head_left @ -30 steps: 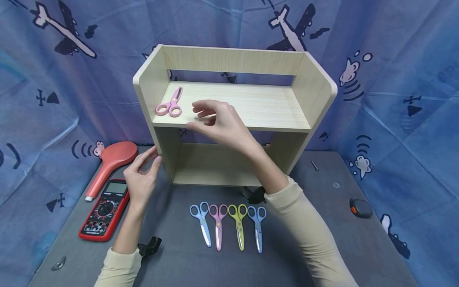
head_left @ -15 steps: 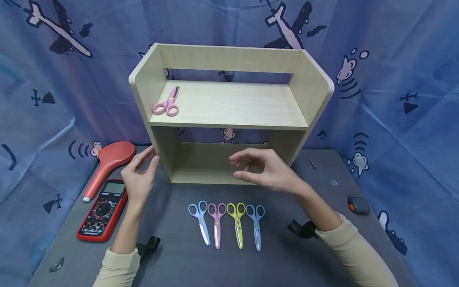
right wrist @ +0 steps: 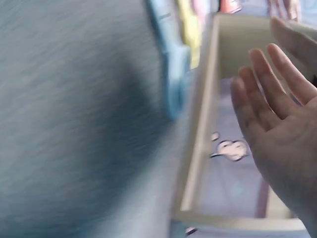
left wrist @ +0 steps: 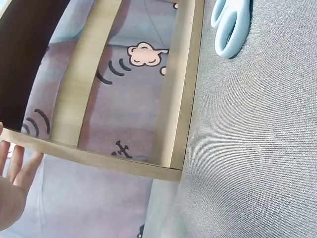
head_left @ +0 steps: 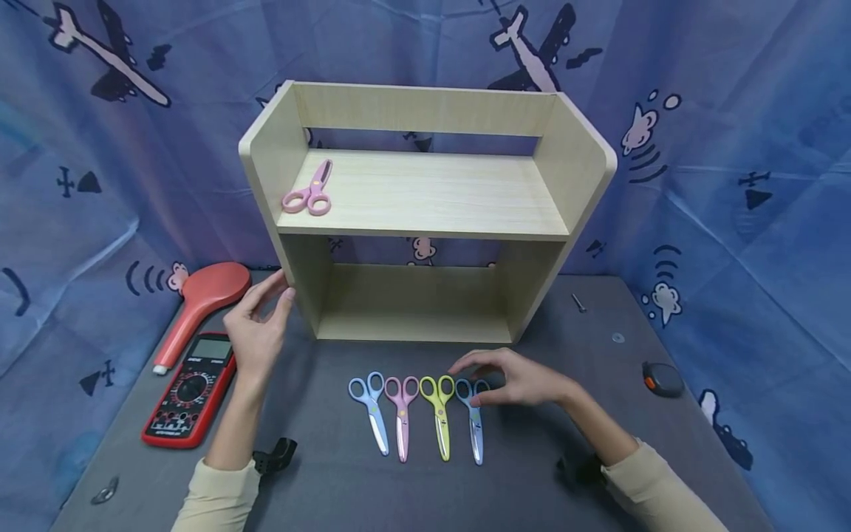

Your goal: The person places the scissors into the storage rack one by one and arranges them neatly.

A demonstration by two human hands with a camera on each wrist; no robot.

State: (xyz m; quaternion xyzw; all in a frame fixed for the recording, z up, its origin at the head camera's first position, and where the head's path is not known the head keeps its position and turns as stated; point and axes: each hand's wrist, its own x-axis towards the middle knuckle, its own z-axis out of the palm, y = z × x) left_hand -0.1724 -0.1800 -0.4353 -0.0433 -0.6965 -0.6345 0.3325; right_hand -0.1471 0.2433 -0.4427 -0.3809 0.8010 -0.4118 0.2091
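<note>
Over the handles of the rightmost blue scissors (head_left: pixel 476 432) hovers my right hand (head_left: pixel 518 380), thumb and fingers apart; contact with them cannot be told. To their left lie yellow-green scissors (head_left: pixel 442 417), pink scissors (head_left: pixel 402 414) and light blue scissors (head_left: pixel 373 414), blades towards me. Another pair of pink scissors (head_left: pixel 316 185) lies at the left end of the upper board of the wooden shelf (head_left: pixel 432 196). My left hand (head_left: pixel 255 340) rests its fingertips at the shelf's left side panel. In the left wrist view those fingers (left wrist: pixel 27 171) meet the panel edge.
A red multimeter (head_left: pixel 193 388) and a coral paddle-shaped tool (head_left: pixel 206 295) lie left of the shelf. On the right are a screw (head_left: pixel 579 303), a washer (head_left: pixel 618 338) and a small black-and-orange device (head_left: pixel 662 379). A small metal piece (head_left: pixel 105 490) lies front left.
My right hand has come down from in front of the upper board, past the lower compartment, to the rightmost scissors. My left hand stays at the shelf's side.
</note>
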